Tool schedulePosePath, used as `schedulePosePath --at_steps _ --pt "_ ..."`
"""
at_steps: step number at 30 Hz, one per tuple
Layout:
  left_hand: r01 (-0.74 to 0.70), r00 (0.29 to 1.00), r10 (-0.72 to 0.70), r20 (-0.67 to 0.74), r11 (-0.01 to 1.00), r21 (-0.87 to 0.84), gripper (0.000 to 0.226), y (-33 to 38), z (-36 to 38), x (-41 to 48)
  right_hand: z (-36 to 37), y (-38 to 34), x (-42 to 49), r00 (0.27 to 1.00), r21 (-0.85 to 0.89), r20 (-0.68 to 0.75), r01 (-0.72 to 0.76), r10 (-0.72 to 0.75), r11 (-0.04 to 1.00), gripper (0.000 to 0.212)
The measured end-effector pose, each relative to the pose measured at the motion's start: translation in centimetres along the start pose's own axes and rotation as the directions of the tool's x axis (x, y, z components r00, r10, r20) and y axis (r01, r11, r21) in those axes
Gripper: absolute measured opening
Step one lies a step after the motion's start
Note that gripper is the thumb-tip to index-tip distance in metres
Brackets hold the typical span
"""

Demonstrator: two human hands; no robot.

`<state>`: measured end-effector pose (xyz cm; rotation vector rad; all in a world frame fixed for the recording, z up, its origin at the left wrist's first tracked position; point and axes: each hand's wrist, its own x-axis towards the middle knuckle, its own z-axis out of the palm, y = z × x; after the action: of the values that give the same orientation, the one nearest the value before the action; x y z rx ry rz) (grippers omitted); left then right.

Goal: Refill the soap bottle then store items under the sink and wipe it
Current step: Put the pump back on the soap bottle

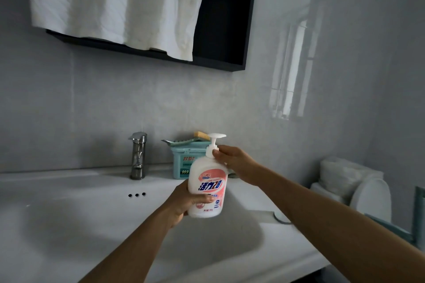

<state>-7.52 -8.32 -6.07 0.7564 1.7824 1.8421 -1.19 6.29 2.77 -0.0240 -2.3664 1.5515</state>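
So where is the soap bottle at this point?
The soap bottle is held upright above the sink, right of the faucet: left hand around its body, right hand at the pump collar.

Two bare forearms reach forward, hands raised close together.
The left hand [184,200] is curled in a grip, thumb across the front; the right hand [234,163] sits higher, wrist bent, fingertips [216,152] pinched together.

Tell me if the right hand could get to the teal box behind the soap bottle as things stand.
Probably not at once: the right hand is closed on the pump collar of the soap bottle, which the left hand holds in front of the teal box. Letting go and reaching round it looks easy.
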Motion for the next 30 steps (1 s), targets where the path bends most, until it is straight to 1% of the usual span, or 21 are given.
schedulePosePath --at_steps 2,4,6,7,10,12,15,17,20,22,25,28,30 --pt "-0.001 1.0 0.001 0.002 1.0 0.001 0.049 0.0 0.2 -0.1 0.0 0.1 0.1 0.999 -0.062 -0.037 -0.004 0.001 0.998 0.027" --pt "-0.002 1.0 0.002 -0.004 1.0 0.0 0.05 -0.1 0.4 -0.1 0.0 -0.3 0.0 0.994 -0.12 -0.109 -0.034 0.021 0.992 0.021" --pt "-0.001 1.0 0.001 -0.012 1.0 -0.006 0.05 0.0 0.5 -0.1 0.1 -0.3 0.0 0.986 -0.128 -0.162 -0.058 0.037 0.99 0.024" --pt "-0.003 1.0 0.003 -0.011 1.0 -0.009 0.05 0.0 0.5 -0.1 0.0 -0.4 0.1 0.986 -0.127 -0.16 -0.063 0.042 0.99 0.025" --pt "-0.005 1.0 0.005 0.006 1.0 0.009 0.049 0.0 0.3 -0.2 0.1 -0.7 -0.1 0.997 -0.096 -0.075 -0.018 0.011 0.995 0.031" --pt "0.001 1.0 -0.001 0.021 1.0 0.012 0.047 -0.2 0.4 -0.1 0.1 -1.1 -0.3 0.997 -0.084 -0.067 0.016 -0.022 0.996 0.025" --pt "0.013 0.999 -0.013 0.034 1.0 0.005 0.041 -0.2 0.3 -0.2 0.0 -1.4 -0.2 0.995 -0.122 -0.078 0.049 -0.059 0.991 0.017" --pt "0.001 1.0 -0.002 0.02 1.0 0.018 0.04 -0.2 0.4 -0.2 0.2 -1.2 -0.1 0.988 -0.151 -0.142 0.037 -0.058 0.988 0.02" --pt "-0.049 0.997 0.052 -0.052 0.998 0.05 0.045 -0.4 0.7 0.1 0.9 -0.7 0.4 0.952 -0.183 -0.302 -0.005 -0.052 0.983 0.022" --pt "-0.063 0.995 0.066 -0.074 0.997 0.051 0.047 -0.6 0.9 0.2 1.3 -0.5 0.4 0.941 -0.186 -0.336 -0.015 -0.049 0.982 0.023" --pt "-0.052 0.998 0.053 -0.044 0.998 0.033 0.045 -0.3 0.5 -0.1 1.0 -0.7 0.2 0.97 -0.175 -0.239 -0.005 -0.038 0.985 0.027" --pt "-0.025 1.0 0.024 0.018 1.0 0.016 0.043 0.0 0.4 -0.3 0.3 -0.9 -0.2 0.996 -0.106 -0.078 0.029 -0.037 0.994 0.016" --pt "-0.006 0.999 0.006 0.042 1.0 -0.004 0.04 0.1 0.4 -0.3 0.0 -0.9 -0.2 0.999 -0.066 -0.025 0.025 -0.027 0.997 0.019"
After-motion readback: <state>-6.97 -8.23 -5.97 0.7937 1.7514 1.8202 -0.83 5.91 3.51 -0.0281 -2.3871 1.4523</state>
